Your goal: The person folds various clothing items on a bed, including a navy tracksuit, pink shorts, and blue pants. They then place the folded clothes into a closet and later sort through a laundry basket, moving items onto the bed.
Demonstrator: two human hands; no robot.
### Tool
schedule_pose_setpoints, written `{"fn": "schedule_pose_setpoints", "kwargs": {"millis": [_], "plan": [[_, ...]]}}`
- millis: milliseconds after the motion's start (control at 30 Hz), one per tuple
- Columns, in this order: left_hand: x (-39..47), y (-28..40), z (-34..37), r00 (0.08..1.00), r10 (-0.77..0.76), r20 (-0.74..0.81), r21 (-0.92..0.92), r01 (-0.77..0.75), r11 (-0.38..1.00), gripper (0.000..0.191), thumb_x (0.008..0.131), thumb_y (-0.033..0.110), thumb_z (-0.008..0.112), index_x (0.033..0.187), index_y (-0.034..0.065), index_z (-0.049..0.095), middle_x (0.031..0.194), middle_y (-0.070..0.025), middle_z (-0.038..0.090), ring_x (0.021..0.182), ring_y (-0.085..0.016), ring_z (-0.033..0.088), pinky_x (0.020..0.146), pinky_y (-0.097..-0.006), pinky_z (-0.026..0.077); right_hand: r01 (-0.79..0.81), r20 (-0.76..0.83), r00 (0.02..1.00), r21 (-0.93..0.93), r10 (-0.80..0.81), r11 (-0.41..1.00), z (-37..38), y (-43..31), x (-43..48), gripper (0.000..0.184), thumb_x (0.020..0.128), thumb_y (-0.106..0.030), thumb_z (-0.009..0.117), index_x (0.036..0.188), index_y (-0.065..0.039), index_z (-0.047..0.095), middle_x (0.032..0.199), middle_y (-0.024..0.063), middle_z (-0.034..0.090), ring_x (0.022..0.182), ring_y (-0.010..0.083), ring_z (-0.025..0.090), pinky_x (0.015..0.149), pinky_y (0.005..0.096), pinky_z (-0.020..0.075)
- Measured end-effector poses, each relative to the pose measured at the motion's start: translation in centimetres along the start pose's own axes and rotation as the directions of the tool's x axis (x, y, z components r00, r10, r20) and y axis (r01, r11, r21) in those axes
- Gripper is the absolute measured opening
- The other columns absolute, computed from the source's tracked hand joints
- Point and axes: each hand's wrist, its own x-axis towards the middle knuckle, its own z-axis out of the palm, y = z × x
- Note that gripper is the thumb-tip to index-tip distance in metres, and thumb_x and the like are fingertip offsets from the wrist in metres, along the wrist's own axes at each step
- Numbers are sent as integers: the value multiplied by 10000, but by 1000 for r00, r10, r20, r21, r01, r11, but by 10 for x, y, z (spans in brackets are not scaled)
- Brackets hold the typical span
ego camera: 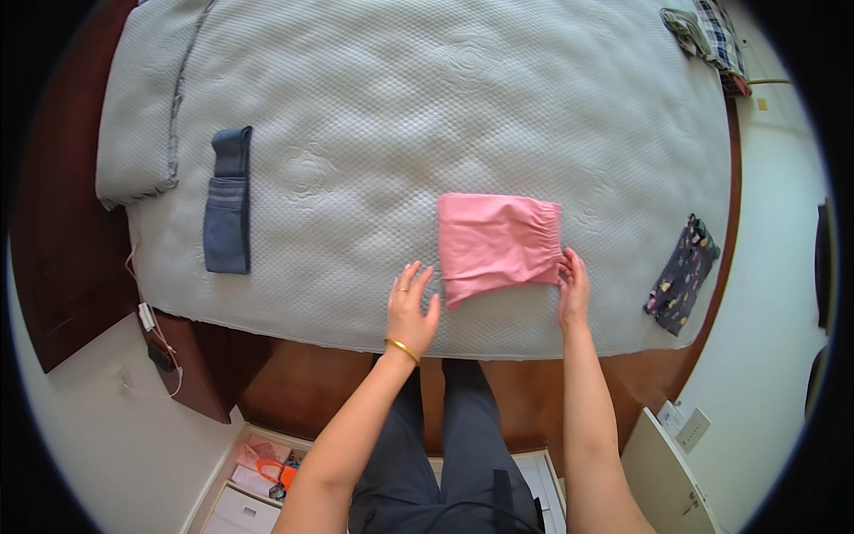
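Note:
Pink shorts (497,243) with a gathered elastic waistband lie folded in half on the white quilted mattress (347,220), the waistband towards the right. My right hand (574,287) is at the lower corner of that waistband, its fingertips at the fabric; whether they pinch it cannot be told. Left of the shorts, my left hand (410,314) hovers with fingers spread and nothing in it, a gold bangle at its wrist. Further left lies a folded blue-grey garment (228,200) with pale stripes. A folded dark floral garment (683,275) rests near the mattress's right edge.
A folded quilted pad (143,100) lies at the upper left. Grey and plaid cloths (717,37) sit at the far right corner. A brown bedside cabinet (193,360) with a white cable stands at lower left. Below are an open drawer (230,477) with clothes and an open cabinet door (667,474).

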Motion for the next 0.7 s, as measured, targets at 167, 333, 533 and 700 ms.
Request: {"fn": "schedule_pose_setpoints", "kwargs": {"millis": [167,333,533,700], "plan": [[3,-66,-42,990,-67,-127,-1,67,998,390,800,40,601,1189,41,566,1277,-155,521,1169,-340,510,989,-414,412,-7,-71,997,-91,0,996,5,3,7,481,875,-418,623,1220,-94,537,1097,10,582,982,141,528,880,307,397],[28,-142,-90,719,-400,-568,-357,223,907,368,830,68,622,1178,-4,527,1164,-117,549,1042,-238,556,902,-357,459,16,-20,1000,-265,-23,964,33,-7,7,491,812,-269,745,1158,2,524,1020,43,598,890,120,539,841,262,421],[53,-223,-169,173,-836,-521,-829,129,543,467,845,196,696,1179,-59,494,1062,-104,582,920,-180,578,708,-292,475,-11,33,999,-283,21,959,29,4,22,456,798,-242,755,1125,-5,545,992,36,608,868,122,548,823,273,430],[86,-233,-214,277,-929,-247,-961,56,272,456,810,227,744,1129,-34,548,1062,-107,610,871,-210,601,663,-342,510,-21,5,1000,-298,24,954,24,9,31,454,793,-255,757,1115,-6,554,984,42,610,859,124,546,819,263,425]]}}
